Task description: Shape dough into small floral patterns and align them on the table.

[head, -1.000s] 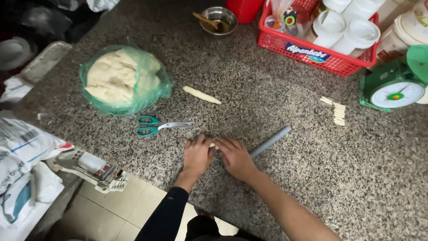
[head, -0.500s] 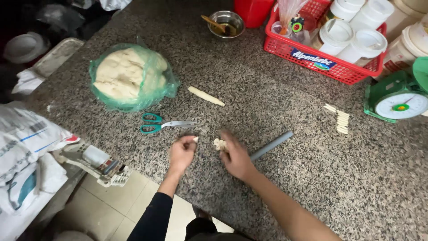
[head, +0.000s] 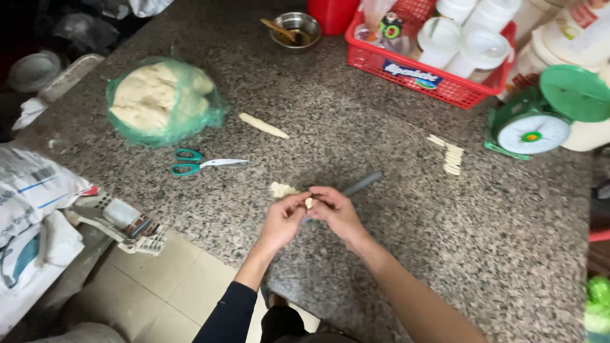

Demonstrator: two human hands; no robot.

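Note:
My left hand (head: 283,220) and my right hand (head: 335,211) meet over the speckled granite counter (head: 394,254), pinching a small piece of pale dough (head: 309,202) between their fingertips. Another small lump of dough (head: 280,189) lies on the counter just beyond the left hand. A grey rolling stick (head: 361,185) lies on the counter behind my right hand, partly hidden by it.
A green bag of dough (head: 159,98), teal scissors (head: 194,164) and a rolled dough strip (head: 263,126) lie to the left. Cut dough pieces (head: 450,154), a green scale (head: 546,117), a red basket (head: 426,67) and a metal bowl (head: 295,28) stand farther back.
My hands, apart half a second ago, have come together again and lifted a small piece of dough between the fingertips. A lump stays on the counter.

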